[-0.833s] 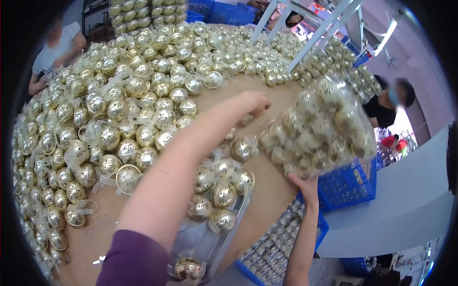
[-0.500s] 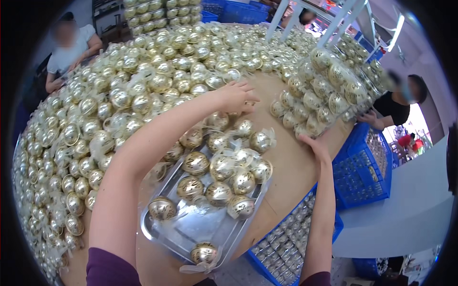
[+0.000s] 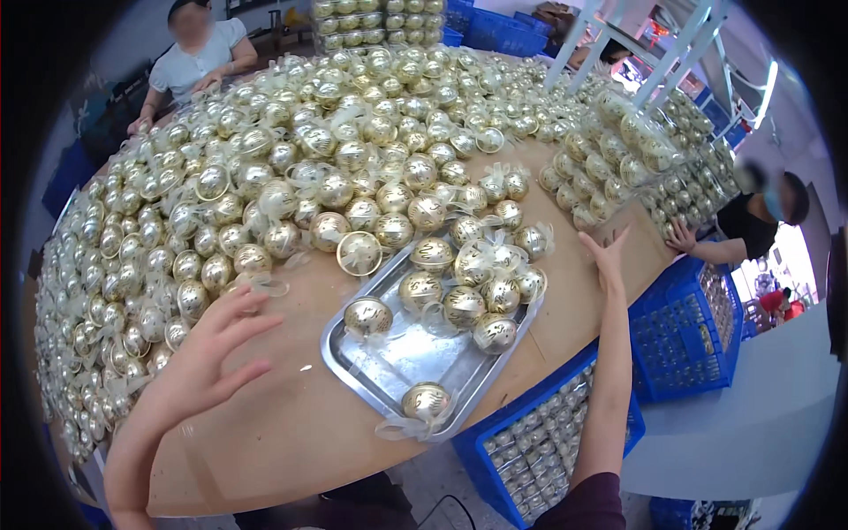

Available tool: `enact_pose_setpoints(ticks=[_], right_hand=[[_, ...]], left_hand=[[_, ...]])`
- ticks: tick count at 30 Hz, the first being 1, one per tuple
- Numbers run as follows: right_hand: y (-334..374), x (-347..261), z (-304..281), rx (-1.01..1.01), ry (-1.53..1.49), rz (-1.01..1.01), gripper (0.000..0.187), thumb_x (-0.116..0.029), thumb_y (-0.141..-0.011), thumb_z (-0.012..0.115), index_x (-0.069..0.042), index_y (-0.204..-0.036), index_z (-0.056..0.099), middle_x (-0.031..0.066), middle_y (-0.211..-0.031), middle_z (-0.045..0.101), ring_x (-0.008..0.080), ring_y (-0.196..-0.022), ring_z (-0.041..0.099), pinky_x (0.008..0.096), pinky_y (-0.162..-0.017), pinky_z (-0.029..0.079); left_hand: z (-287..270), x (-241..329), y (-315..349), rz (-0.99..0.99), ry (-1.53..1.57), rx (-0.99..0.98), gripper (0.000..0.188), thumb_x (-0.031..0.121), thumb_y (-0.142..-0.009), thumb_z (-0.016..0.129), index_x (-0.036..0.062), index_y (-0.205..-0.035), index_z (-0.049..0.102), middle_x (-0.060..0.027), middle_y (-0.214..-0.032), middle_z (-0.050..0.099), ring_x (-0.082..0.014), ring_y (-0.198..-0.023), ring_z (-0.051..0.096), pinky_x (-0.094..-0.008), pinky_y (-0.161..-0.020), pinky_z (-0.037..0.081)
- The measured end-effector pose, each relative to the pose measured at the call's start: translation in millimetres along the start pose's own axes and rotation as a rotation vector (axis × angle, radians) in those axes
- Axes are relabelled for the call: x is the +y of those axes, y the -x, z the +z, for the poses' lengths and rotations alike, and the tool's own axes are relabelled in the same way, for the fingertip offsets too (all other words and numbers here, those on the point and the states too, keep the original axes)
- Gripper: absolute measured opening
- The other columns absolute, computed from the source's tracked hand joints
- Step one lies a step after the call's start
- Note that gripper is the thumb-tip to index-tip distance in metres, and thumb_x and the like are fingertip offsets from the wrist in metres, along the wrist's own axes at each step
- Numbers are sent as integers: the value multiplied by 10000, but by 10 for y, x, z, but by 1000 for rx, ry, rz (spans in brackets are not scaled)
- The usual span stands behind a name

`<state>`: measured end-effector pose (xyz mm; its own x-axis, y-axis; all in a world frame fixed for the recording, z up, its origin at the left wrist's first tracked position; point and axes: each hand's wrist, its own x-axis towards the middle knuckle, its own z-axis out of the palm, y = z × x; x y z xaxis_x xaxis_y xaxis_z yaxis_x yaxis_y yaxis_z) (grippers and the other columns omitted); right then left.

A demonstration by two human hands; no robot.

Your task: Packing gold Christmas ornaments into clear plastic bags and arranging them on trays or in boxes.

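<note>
Head: left grip (image 3: pixel 201 360) near baubles (image 3: pixel 253 259); right grip (image 3: pixel 608 257) near pack (image 3: pixel 609 165)

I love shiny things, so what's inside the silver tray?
Inside the silver tray are gold balls with pale ribbons, most bunched toward its far end. The tray's bottom under that bunch is covered, so hidden.

Room moderately bright. Glowing tube light (image 3: pixel 766 94) beyond table's (image 3: pixel 256 433) far right corner; washed-out glare below it. White highlights on golden balls (image 3: pixel 427 212) and tray (image 3: pixel 411 360). Shadows soft, faint. Table's near edge bowed by fisheye; black vignette in corners. Balls toward table's far edge soft, detail lost.
</note>
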<state>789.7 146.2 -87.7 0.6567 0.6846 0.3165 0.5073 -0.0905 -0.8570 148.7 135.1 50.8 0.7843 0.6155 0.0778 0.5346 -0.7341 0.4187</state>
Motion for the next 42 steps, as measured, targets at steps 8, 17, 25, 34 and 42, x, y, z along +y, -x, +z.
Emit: enact_pose_setpoints(ticks=[8, 17, 25, 34, 42], right_hand=[[-265, -11, 40, 49, -93, 25, 1324, -289, -638, 867, -21, -1467, -131, 222, -1512, 144, 324, -1393, 222, 399, -1121, 250], [-391, -316, 162, 94, -167, -267, 1280, -149, -555, 896, -43, -1481, 19, 144, -1474, 242, 259, -1346, 300, 379, -1106, 278], [-297, -676, 83, 28, -173, -89, 1021, -237, -661, 843, -9, -1421, 200, 132, -1381, 403, 247, -1256, 418, 344, -1058, 335], [-451, -178, -72, 90, -5, -134, 800, -134, -676, 832, 23, -1322, 387, 118, -1267, 514, 225, -1139, 513, 353, -979, 417], [-1114, -354, -409, 48, -130, 3, 645, -140, -668, 850, 31, -1201, 531, 106, -1134, 605, 194, -1023, 583, 337, -888, 480]], left_hand=[[-39, -64, 248, -162, 226, 64, 452, 183, -854, 657, 104, -1285, 545, -124, -1353, 475, -313, -1294, 418, -426, -1055, 356], [471, -4, -2289, 61, 861, 8, 523, 254, -926, 595, 37, -1374, 435, -131, -1306, 534, -217, -1209, 512, -355, -1032, 409], [901, 644, -4613, 9, 1108, -55, 774, 590, -913, 424, 10, -1418, 335, -170, -1470, 334, -271, -1362, 301, -430, -1107, 236], [1095, 1034, -5636, 10, 1373, -178, 1026, 824, -809, 249, 95, -1516, 95, -147, -1572, 79, -318, -1430, 124, -462, -1128, 142], [1055, 1269, -6302, 83, 1513, -273, 976, 760, -853, 304, 89, -1516, 57, -124, -1578, 73, -315, -1402, 197, -446, -1123, 163]])
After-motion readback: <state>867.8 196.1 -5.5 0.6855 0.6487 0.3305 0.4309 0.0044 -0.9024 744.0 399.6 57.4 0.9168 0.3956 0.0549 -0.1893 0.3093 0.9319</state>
